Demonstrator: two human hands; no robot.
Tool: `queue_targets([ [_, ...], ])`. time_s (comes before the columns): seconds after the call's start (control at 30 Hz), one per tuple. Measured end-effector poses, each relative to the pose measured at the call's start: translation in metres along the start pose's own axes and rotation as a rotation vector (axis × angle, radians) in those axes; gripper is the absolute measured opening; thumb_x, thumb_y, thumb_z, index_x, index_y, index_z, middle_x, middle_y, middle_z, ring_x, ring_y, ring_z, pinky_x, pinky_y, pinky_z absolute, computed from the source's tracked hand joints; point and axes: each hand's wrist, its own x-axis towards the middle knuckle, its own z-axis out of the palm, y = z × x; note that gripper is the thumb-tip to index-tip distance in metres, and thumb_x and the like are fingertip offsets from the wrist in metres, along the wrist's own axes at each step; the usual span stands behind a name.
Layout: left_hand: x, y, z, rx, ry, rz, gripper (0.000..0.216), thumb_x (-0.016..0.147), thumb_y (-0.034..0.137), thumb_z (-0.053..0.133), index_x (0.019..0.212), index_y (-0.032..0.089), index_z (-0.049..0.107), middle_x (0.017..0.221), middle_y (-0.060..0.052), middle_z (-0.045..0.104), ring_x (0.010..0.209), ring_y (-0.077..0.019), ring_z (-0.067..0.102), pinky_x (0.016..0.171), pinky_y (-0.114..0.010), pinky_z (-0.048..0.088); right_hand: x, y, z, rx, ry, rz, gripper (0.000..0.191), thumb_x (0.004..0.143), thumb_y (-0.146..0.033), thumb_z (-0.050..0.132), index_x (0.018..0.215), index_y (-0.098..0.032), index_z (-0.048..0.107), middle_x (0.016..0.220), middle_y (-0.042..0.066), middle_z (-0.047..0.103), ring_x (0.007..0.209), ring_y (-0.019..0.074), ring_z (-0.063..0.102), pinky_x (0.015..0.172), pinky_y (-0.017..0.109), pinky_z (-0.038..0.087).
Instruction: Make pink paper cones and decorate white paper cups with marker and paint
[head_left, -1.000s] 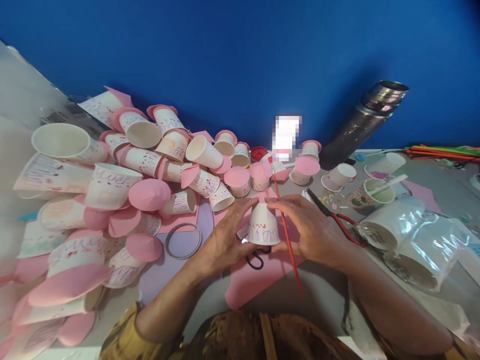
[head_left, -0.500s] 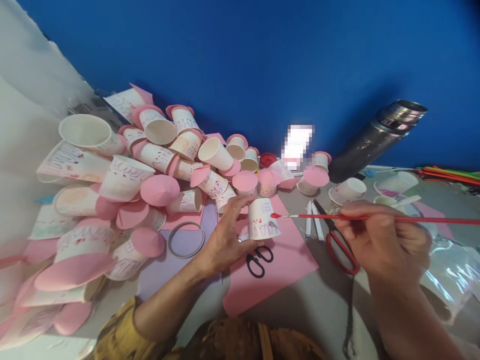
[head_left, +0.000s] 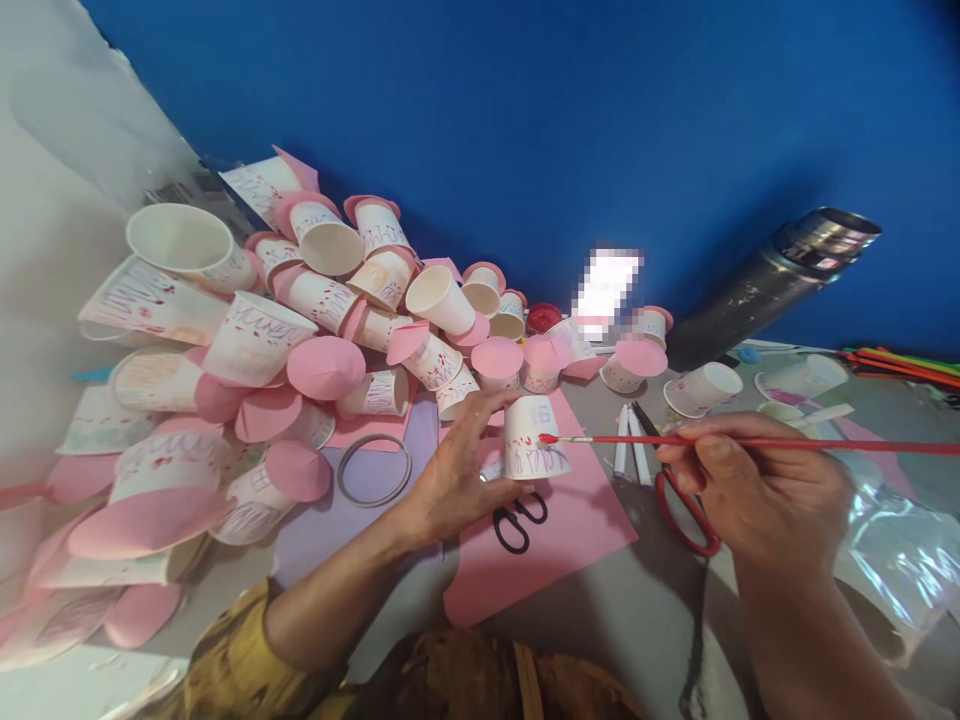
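Observation:
My left hand (head_left: 450, 475) grips a white paper cup (head_left: 529, 420) from its left side, fingers behind and thumb below. The cup is upside down, with a small purple window drawing, purple scribbles near the rim and red dabs. Between the fingers of my right hand (head_left: 772, 485) is a thin red paintbrush (head_left: 637, 440). Its red-painted tip meets the cup's front, or sits just before it. Beneath the cup lies a sheet of pink paper (head_left: 555, 560), with the black scissors handles (head_left: 513, 530) on it.
Decorated paper cups with pink cone tops (head_left: 326, 368) are piled on the left. A tape ring (head_left: 373, 470) rests on purple paper. White markers (head_left: 621, 445) and red-handled scissors (head_left: 686, 520) lie near my right hand. A dark flask (head_left: 757, 290) leans by the blue wall.
The brush tip has shifted left and slightly down across the cup's face. The cup has turned a little in my left hand, and the camera view has shifted slightly.

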Motion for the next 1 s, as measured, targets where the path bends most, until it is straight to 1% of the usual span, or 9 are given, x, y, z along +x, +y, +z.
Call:
queue_targets([
  [0.13,0.0,-0.002,0.001,0.005,-0.003,-0.015,0.087,0.072,0.021,0.091,0.147,0.036,0.05,0.146,-0.009,0.052,0.137,-0.0355,0.051,0.114,-0.058,0.046,0.0,-0.001,0.003,-0.021,-0.011,0.018,0.01,0.093,-0.031,0.078,0.088,-0.022,0.08,0.068,0.002,0.076,0.044,0.0117,0.06,0.039,0.023,0.05],
  [0.27,-0.002,-0.004,0.002,-0.006,-0.004,-0.017,0.085,0.072,0.023,0.092,0.146,0.035,0.051,0.148,-0.01,0.051,0.138,-0.0355,0.051,0.114,-0.057,0.047,0.001,-0.001,0.004,-0.04,0.047,-0.003,0.014,0.093,-0.034,0.078,0.087,-0.021,0.079,0.069,0.002,0.076,0.045,0.0112,0.059,0.041,0.024,0.051],
  [0.33,-0.002,-0.006,0.002,0.004,-0.008,-0.005,0.086,0.072,0.021,0.091,0.146,0.036,0.049,0.148,-0.009,0.05,0.137,-0.0349,0.051,0.113,-0.056,0.047,0.001,-0.001,0.002,-0.039,0.055,-0.011,0.014,0.094,-0.034,0.078,0.088,-0.021,0.079,0.069,0.002,0.076,0.045,0.0113,0.059,0.041,0.024,0.051],
  [0.43,-0.002,-0.008,0.002,0.03,-0.018,0.013,0.089,0.071,0.017,0.09,0.147,0.038,0.047,0.148,-0.008,0.05,0.137,-0.0335,0.052,0.114,-0.057,0.048,0.001,-0.001,0.001,-0.039,0.026,-0.038,0.013,0.095,-0.032,0.077,0.088,-0.021,0.079,0.069,0.002,0.076,0.046,0.0116,0.06,0.041,0.024,0.051],
  [0.6,-0.002,-0.008,0.002,0.034,-0.03,0.016,0.089,0.073,0.019,0.089,0.147,0.039,0.045,0.147,-0.008,0.049,0.138,-0.0333,0.052,0.115,-0.057,0.047,0.002,0.0,0.0,-0.049,-0.016,-0.025,0.011,0.095,-0.031,0.077,0.089,-0.022,0.079,0.071,0.002,0.077,0.047,0.0113,0.061,0.043,0.023,0.052],
  [0.77,-0.002,-0.009,0.001,0.047,-0.039,0.018,0.09,0.072,0.016,0.088,0.148,0.039,0.045,0.147,-0.008,0.05,0.137,-0.0335,0.052,0.113,-0.057,0.048,0.0,0.002,-0.001,-0.041,0.015,-0.045,0.009,0.095,-0.028,0.076,0.091,-0.022,0.08,0.072,0.002,0.077,0.048,0.0114,0.061,0.045,0.025,0.053],
  [1.0,-0.004,-0.012,0.002,0.057,-0.026,0.007,0.093,0.069,0.023,0.093,0.147,0.041,0.047,0.147,-0.007,0.05,0.138,-0.0348,0.051,0.114,-0.058,0.047,-0.001,0.0,0.0,-0.076,-0.049,-0.042,0.006,0.095,-0.026,0.076,0.091,-0.023,0.08,0.071,0.0,0.078,0.048,0.0112,0.063,0.044,0.022,0.053],
])
